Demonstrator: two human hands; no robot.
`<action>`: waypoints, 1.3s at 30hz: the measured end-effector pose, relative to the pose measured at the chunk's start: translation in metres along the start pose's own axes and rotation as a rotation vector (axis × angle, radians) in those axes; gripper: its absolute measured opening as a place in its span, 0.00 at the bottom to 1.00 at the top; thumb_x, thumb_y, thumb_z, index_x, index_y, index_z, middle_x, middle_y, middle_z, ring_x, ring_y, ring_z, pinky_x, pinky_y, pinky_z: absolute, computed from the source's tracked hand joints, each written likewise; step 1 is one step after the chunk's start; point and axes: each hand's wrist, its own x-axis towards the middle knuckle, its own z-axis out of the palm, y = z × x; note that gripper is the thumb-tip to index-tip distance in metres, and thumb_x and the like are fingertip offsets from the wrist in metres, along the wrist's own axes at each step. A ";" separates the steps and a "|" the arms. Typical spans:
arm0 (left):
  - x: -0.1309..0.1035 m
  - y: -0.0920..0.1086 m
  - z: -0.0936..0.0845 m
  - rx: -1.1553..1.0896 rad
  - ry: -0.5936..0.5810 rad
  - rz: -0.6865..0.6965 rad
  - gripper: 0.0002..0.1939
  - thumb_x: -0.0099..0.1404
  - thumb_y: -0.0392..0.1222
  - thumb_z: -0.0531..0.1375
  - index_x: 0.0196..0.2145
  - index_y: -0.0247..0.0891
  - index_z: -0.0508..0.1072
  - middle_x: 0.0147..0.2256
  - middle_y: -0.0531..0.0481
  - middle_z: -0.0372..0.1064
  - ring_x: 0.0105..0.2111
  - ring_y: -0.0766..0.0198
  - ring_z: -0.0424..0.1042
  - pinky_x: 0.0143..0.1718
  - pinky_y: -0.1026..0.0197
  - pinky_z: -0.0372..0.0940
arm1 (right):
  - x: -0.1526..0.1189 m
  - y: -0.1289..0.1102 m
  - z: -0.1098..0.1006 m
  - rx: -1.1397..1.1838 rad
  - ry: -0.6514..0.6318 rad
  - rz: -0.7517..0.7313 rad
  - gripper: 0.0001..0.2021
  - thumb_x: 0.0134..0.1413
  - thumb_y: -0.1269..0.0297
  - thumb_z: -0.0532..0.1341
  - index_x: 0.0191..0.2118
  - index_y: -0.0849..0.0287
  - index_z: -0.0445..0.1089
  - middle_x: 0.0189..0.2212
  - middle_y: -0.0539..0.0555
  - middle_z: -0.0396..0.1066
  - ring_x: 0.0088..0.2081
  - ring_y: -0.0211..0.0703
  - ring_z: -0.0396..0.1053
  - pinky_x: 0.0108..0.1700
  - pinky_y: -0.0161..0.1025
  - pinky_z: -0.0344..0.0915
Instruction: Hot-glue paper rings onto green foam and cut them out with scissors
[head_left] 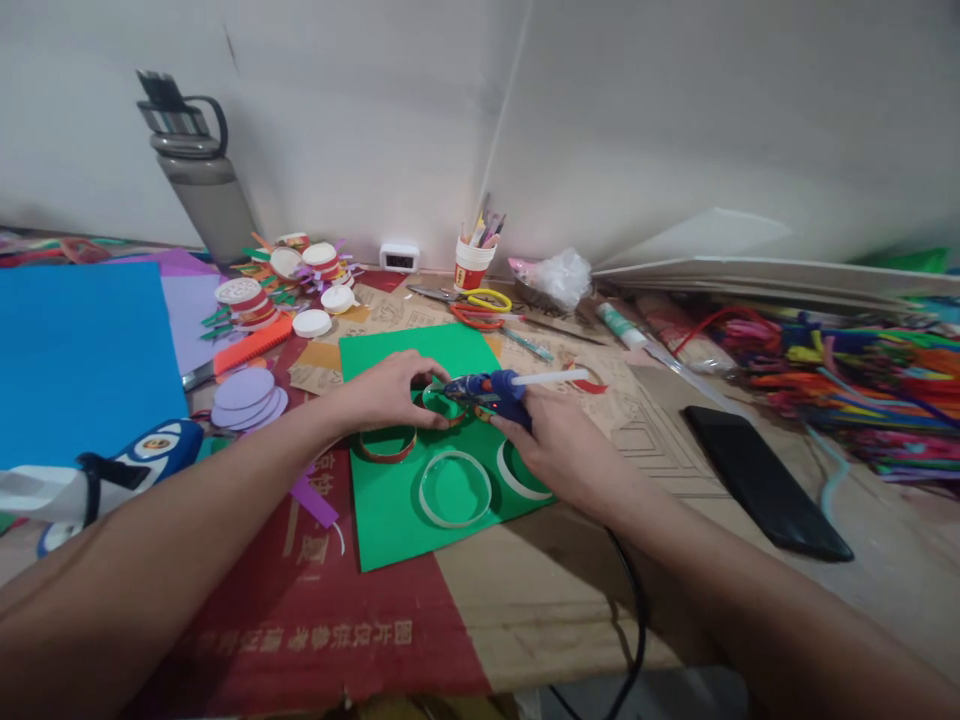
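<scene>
My right hand is wrapped round a blue hot glue gun, with a white glue stick poking out of its back. The gun's nozzle points left at a paper cup ring, which the thumb and fingers of my left hand pinch over the green sheet. Part of this ring is hidden by the fingers and the gun. On the same sheet lie a red-sided ring, a white ring and another white ring, partly covered by my right hand.
Purple paper discs, an orange utility knife and a blue sheet lie left. Behind are scissors, a cup of pens and a bottle. A phone and colourful pipe cleaners are right. The gun's cord hangs down.
</scene>
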 end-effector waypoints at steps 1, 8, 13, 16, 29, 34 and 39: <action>0.000 0.000 0.000 -0.003 -0.001 -0.006 0.31 0.51 0.60 0.67 0.49 0.43 0.74 0.42 0.47 0.68 0.43 0.56 0.68 0.43 0.58 0.63 | 0.000 0.000 -0.001 0.014 -0.004 0.007 0.07 0.61 0.66 0.57 0.42 0.61 0.70 0.37 0.60 0.76 0.39 0.50 0.73 0.39 0.41 0.66; -0.002 0.005 -0.003 -0.006 -0.009 -0.035 0.31 0.51 0.58 0.67 0.50 0.43 0.74 0.41 0.47 0.68 0.43 0.55 0.68 0.45 0.55 0.64 | -0.002 0.004 -0.011 0.115 0.002 0.076 0.06 0.61 0.65 0.58 0.41 0.59 0.70 0.35 0.59 0.76 0.37 0.50 0.73 0.36 0.41 0.65; -0.002 0.002 -0.003 -0.021 -0.015 -0.033 0.32 0.51 0.61 0.67 0.51 0.44 0.73 0.43 0.46 0.68 0.44 0.53 0.67 0.45 0.53 0.63 | -0.002 0.008 -0.014 0.159 -0.005 0.098 0.05 0.59 0.65 0.60 0.39 0.59 0.70 0.34 0.58 0.75 0.36 0.48 0.73 0.35 0.39 0.64; -0.001 0.002 -0.004 -0.020 -0.030 -0.032 0.32 0.51 0.60 0.67 0.51 0.44 0.73 0.44 0.46 0.68 0.45 0.53 0.67 0.46 0.53 0.64 | -0.002 0.010 -0.013 0.189 -0.005 0.095 0.04 0.58 0.66 0.59 0.38 0.58 0.70 0.34 0.58 0.76 0.36 0.48 0.72 0.35 0.39 0.64; -0.003 0.010 -0.004 -0.054 0.026 -0.074 0.31 0.53 0.64 0.65 0.50 0.45 0.74 0.45 0.47 0.68 0.45 0.53 0.68 0.47 0.53 0.64 | -0.003 0.009 -0.010 0.213 -0.035 0.079 0.07 0.60 0.66 0.58 0.43 0.58 0.69 0.41 0.60 0.76 0.43 0.52 0.73 0.41 0.42 0.66; -0.002 0.012 -0.003 -0.013 0.062 -0.050 0.30 0.51 0.62 0.67 0.48 0.44 0.75 0.42 0.47 0.68 0.42 0.55 0.69 0.44 0.54 0.63 | -0.003 0.009 -0.010 0.211 -0.029 0.064 0.07 0.60 0.67 0.58 0.44 0.59 0.70 0.41 0.60 0.76 0.43 0.51 0.73 0.42 0.42 0.66; -0.002 0.009 -0.002 0.007 0.059 -0.035 0.29 0.52 0.63 0.67 0.47 0.45 0.76 0.41 0.49 0.69 0.42 0.55 0.68 0.42 0.55 0.63 | -0.002 0.009 -0.010 0.207 -0.010 0.063 0.07 0.60 0.66 0.58 0.43 0.59 0.70 0.42 0.61 0.76 0.43 0.52 0.73 0.43 0.44 0.67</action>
